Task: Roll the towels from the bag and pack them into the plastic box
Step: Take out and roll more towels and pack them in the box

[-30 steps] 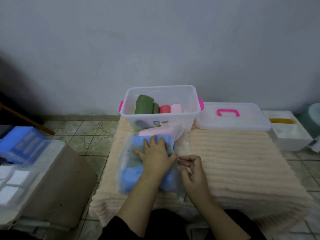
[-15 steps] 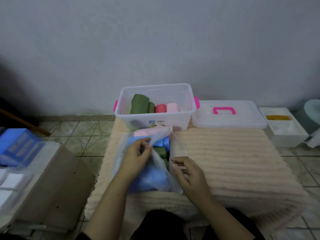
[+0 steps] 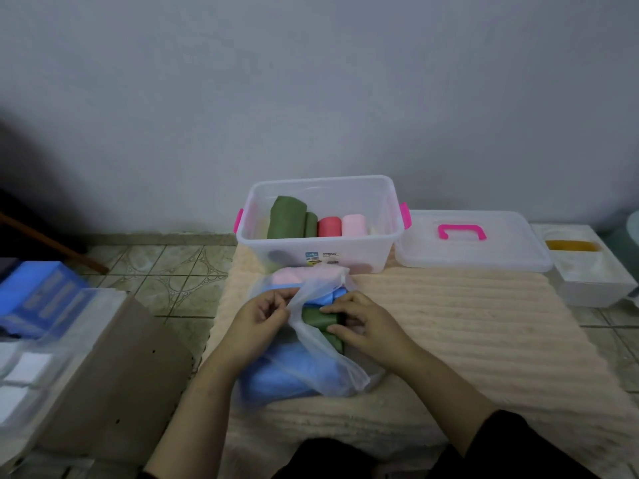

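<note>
green towel (image 3: 320, 316) in bag (image 3: 313, 354) mouth, on mat before plastic box (image 3: 320, 252) | long axis left-right, directly under right hand (image 3: 359, 323), fingers curled on it | left hand (image 3: 262, 314) pinches bag edge, holding mouth open

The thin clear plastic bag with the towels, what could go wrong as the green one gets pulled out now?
1. The left hand pinches only a thin edge of the thin clear plastic bag; a hard tug could tear or slip it.
2. The right hand grips the folded green towel, which lies against the folded blue towels, so they might drag out too.
3. The clear plastic box stands just behind the bag and could get bumped.
</note>
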